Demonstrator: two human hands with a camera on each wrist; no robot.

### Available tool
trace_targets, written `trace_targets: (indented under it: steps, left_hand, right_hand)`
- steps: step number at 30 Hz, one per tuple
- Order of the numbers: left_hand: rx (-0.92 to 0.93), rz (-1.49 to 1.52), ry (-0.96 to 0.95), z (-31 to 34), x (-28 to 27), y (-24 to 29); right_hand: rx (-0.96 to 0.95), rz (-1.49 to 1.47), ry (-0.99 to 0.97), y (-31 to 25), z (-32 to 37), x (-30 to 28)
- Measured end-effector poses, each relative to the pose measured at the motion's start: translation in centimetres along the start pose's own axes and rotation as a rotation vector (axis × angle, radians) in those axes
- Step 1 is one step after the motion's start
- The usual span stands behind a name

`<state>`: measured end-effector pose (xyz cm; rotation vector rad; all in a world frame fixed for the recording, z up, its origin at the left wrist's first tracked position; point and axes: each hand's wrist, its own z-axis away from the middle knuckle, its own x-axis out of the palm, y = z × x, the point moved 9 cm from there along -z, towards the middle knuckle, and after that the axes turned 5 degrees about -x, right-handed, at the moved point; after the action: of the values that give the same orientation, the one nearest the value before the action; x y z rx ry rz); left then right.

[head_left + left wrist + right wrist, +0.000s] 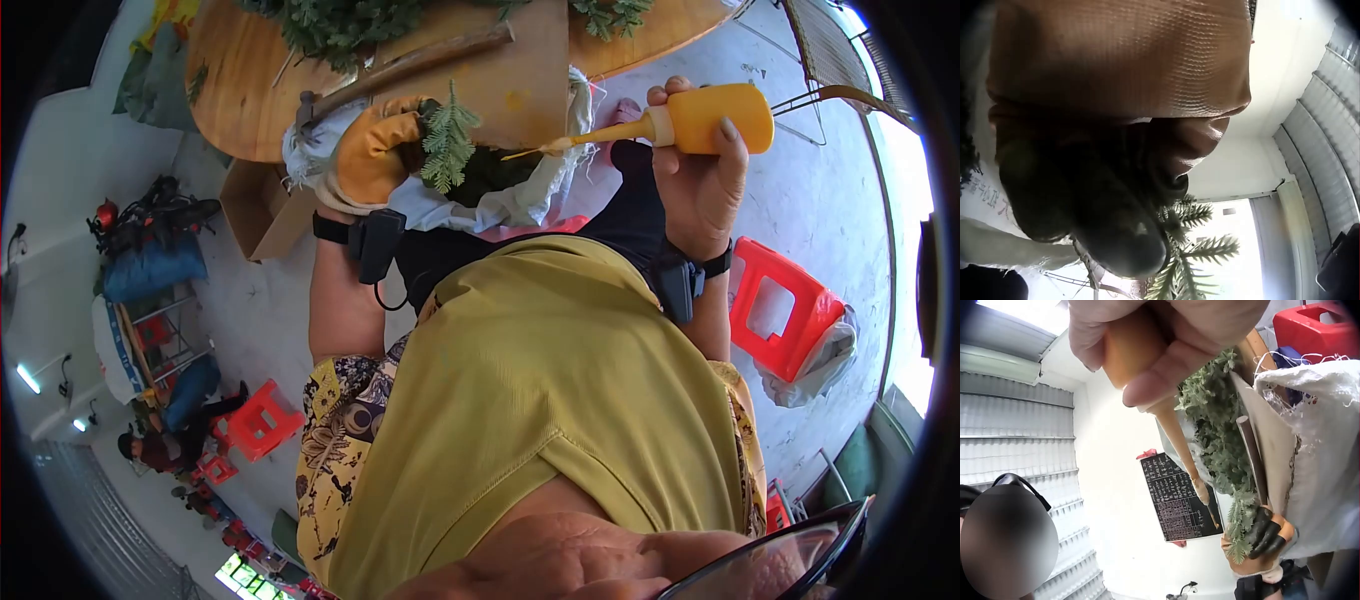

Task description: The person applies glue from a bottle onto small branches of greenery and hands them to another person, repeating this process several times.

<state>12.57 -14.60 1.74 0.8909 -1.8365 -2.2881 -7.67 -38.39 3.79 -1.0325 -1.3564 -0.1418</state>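
My left hand (377,153), in an orange glove with dark fingertips, pinches a small green fir sprig (449,138) that hangs over the sack opening. In the left wrist view the curled glove (1116,62) covers most of the frame, with the sprig (1188,256) below the fingers. My bare right hand (703,180) grips a yellow squeeze bottle (722,118) lying sideways, its long nozzle toward the sprig but apart from it. A bit of yellow shows at the nozzle's tip. The right wrist view shows fingers (1166,350) wrapped round the bottle (1132,347).
A wooden table (235,90) ahead holds a board (535,75), a stick (430,55) and fir branches (345,25). A white sack (520,205) hangs below the board. A cardboard box (262,215) stands left, a red stool (785,305) right; a person (165,448) sits far left.
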Motion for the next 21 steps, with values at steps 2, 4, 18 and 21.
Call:
trace_targets:
  steps: [2,4,18,21]
  left_hand:
    - [-0.06,0.037,-0.039,0.0,0.7,-1.7]
    - [-0.165,0.149,-0.092,-0.1,2.2,-2.1]
    - [0.07,0.058,-0.237,-0.2,4.8,0.7]
    - [0.093,-0.018,-0.254,-0.3,4.9,1.2]
  right_hand:
    - [0.067,-0.002,-0.033,1.2,0.2,1.0]
    - [0.125,-0.003,-0.067,2.2,0.5,2.1]
    - [0.217,0.094,-0.156,4.7,0.9,2.5]
    - [0.217,0.124,-0.127,4.6,1.0,2.6]
